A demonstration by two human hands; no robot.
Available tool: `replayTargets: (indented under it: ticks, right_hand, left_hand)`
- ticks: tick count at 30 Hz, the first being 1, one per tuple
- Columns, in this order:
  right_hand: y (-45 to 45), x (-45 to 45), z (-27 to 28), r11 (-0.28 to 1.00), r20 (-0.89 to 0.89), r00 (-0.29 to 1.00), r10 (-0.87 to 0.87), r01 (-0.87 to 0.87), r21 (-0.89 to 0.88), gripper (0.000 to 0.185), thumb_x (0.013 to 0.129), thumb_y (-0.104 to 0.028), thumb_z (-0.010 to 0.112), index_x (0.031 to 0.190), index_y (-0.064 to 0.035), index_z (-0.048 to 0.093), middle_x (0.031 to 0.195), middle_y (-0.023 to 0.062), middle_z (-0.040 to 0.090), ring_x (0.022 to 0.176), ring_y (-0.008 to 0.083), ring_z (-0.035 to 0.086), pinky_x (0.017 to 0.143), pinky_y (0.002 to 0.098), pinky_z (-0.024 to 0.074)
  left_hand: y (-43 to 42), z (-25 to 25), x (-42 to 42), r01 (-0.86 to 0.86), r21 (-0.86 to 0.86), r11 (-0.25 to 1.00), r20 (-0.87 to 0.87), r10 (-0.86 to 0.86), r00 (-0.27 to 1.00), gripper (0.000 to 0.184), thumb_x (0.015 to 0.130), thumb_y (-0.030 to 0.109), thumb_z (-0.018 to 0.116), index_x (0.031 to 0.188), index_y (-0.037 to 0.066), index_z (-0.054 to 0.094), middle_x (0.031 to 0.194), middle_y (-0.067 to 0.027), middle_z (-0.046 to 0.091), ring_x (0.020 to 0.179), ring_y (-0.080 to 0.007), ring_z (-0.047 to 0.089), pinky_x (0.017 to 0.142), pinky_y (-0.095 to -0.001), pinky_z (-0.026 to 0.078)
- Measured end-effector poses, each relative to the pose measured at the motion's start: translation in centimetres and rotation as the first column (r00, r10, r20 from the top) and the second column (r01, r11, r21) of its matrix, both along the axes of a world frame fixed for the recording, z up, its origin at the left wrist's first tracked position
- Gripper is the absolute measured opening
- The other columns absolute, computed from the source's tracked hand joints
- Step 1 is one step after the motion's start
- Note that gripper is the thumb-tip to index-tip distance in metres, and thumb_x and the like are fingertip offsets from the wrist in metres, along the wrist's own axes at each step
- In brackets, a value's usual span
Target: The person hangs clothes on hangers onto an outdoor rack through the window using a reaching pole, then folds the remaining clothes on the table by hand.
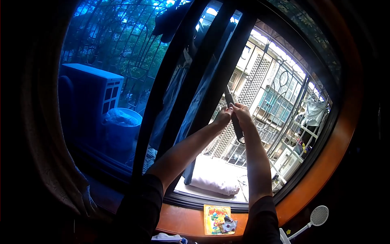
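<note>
Dark and slim, a stick-like object (237, 127) is held out in front of the open part of the window, tilted, with a thin loop (241, 141) at its lower end. Both hands are closed on it near the middle: the left hand (223, 117) from one side, the right hand (243, 114) from the other, close together with the thumbs near each other. Exactly what it is, I cannot tell.

With the grip bunched at the middle, either end could swing and knock the dark window frame (214, 87). The arms are stretched well forward, so a loosened grip might let it drop toward the pale roll (213, 181) on the ledge outside, or slip between the metal bars (285, 101) beyond.

Through the blue-tinted pane, a round tub (124, 136) stands beside a boxy outdoor unit (87, 75); a crumpled, glossy bundle (121, 116), perhaps plastic, fills its top, hiding whatever lies below. On the wooden sill (180, 219) nearer the person, a colourful booklet (212, 213) lies under a small pale spotted item (229, 226).
</note>
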State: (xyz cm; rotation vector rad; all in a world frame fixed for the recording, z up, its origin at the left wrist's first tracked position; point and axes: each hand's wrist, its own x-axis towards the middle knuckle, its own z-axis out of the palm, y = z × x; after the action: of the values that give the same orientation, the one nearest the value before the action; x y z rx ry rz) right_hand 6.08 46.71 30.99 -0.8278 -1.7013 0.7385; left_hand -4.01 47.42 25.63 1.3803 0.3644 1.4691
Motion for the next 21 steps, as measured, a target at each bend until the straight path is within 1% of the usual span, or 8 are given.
replayTargets:
  ticks: [5, 6, 10, 11, 16, 17, 18, 21]
  right_hand:
    - [-0.4, 0.5, -3.2, 0.993, -0.082, 0.996, 0.034, -0.043, -0.111, 0.026, 0.086, -0.026, 0.052, 0.083, -0.0012, 0.056, 0.064, 0.0044, 0.056, 0.050, 0.0113, 0.051, 0.047, 0.0228, 0.0417]
    - [-0.9, 0.7, -4.6, 0.975, -0.183, 0.983, 0.019, -0.059, -0.213, 0.030, 0.086, -0.029, 0.050, 0.091, -0.0005, 0.056, 0.064, 0.0049, 0.055, 0.051, 0.0128, 0.052, 0.048, 0.0246, 0.0423]
    - [-6.6, 2.6, -10.1, 0.934, -0.207, 0.972, 0.108, -0.170, -0.314, 0.044, 0.085, -0.040, 0.052, 0.102, 0.0002, 0.053, 0.061, 0.0024, 0.050, 0.050, 0.0107, 0.049, 0.044, 0.0247, 0.0412]
    - [-7.7, 3.4, -11.5, 0.944, -0.138, 0.986, 0.096, -0.134, -0.303, 0.046, 0.084, -0.044, 0.052, 0.102, -0.0015, 0.050, 0.060, 0.0001, 0.047, 0.048, 0.0090, 0.044, 0.043, 0.0228, 0.0371]
    - [-17.4, 7.0, -18.1, 0.863, -0.268, 0.961, 0.075, -0.197, -0.465, 0.037, 0.084, -0.038, 0.055, 0.097, -0.0032, 0.051, 0.058, -0.0017, 0.042, 0.044, 0.0066, 0.040, 0.037, 0.0194, 0.0319]
    - [-19.7, 7.5, -19.4, 0.871, -0.245, 0.968, 0.058, -0.170, -0.462, 0.037, 0.084, -0.039, 0.055, 0.096, -0.0038, 0.050, 0.058, -0.0023, 0.042, 0.044, 0.0060, 0.039, 0.038, 0.0191, 0.0319]
    - [-21.8, 8.2, -20.7, 0.829, -0.345, 0.936, 0.066, -0.244, -0.503, 0.034, 0.084, -0.034, 0.056, 0.096, -0.0035, 0.050, 0.058, -0.0031, 0.041, 0.043, 0.0057, 0.038, 0.038, 0.0184, 0.0314]
    - [-27.8, 8.3, -22.0, 0.836, -0.424, 0.904, 0.053, -0.272, -0.476, 0.028, 0.082, -0.025, 0.057, 0.097, -0.0025, 0.050, 0.057, -0.0034, 0.041, 0.044, 0.0056, 0.037, 0.040, 0.0179, 0.0305]
  left_hand:
    - [-2.0, -1.1, -3.1, 0.044, 0.026, 0.999, -0.105, -0.041, 0.994, 0.030, 0.090, 0.035, 0.037, 0.108, 0.012, 0.044, 0.090, -0.0032, 0.048, 0.076, -0.0116, 0.044, 0.070, -0.0305, 0.038]
    - [-2.4, -1.5, -3.5, 0.046, 0.021, 0.999, -0.104, -0.043, 0.994, 0.030, 0.090, 0.035, 0.037, 0.108, 0.012, 0.044, 0.090, -0.0032, 0.048, 0.076, -0.0116, 0.044, 0.070, -0.0305, 0.038]
    - [-3.3, -3.0, -3.3, 0.028, -0.048, 0.998, -0.194, -0.036, 0.980, 0.034, 0.089, 0.034, 0.039, 0.110, 0.007, 0.043, 0.095, -0.0067, 0.047, 0.083, -0.0137, 0.046, 0.073, -0.0315, 0.038]
    - [-3.5, -3.7, -2.9, 0.015, -0.064, 0.998, -0.252, -0.030, 0.967, 0.036, 0.089, 0.034, 0.040, 0.111, 0.005, 0.042, 0.098, -0.0085, 0.047, 0.086, -0.0147, 0.047, 0.075, -0.0323, 0.039]
    - [-9.5, -5.7, -3.0, 0.158, -0.144, 0.977, -0.414, -0.204, 0.887, 0.049, 0.087, 0.032, 0.048, 0.119, -0.003, 0.036, 0.106, -0.0155, 0.046, 0.095, -0.0205, 0.048, 0.081, -0.0324, 0.041]
    - [-10.4, -6.3, -2.5, 0.180, -0.203, 0.962, -0.363, -0.245, 0.899, 0.047, 0.087, 0.031, 0.048, 0.117, -0.003, 0.037, 0.105, -0.0154, 0.047, 0.097, -0.0214, 0.048, 0.085, -0.0343, 0.041]
    - [-11.6, -7.1, -1.9, 0.188, -0.234, 0.954, -0.280, -0.251, 0.926, 0.039, 0.088, 0.030, 0.047, 0.111, -0.001, 0.040, 0.106, -0.0155, 0.048, 0.098, -0.0226, 0.049, 0.087, -0.0360, 0.040]
    - [-15.0, -8.8, -0.9, 0.346, -0.315, 0.884, -0.164, -0.410, 0.897, 0.031, 0.089, 0.027, 0.045, 0.108, 0.002, 0.043, 0.106, -0.0145, 0.050, 0.101, -0.0246, 0.050, 0.088, -0.0374, 0.041]
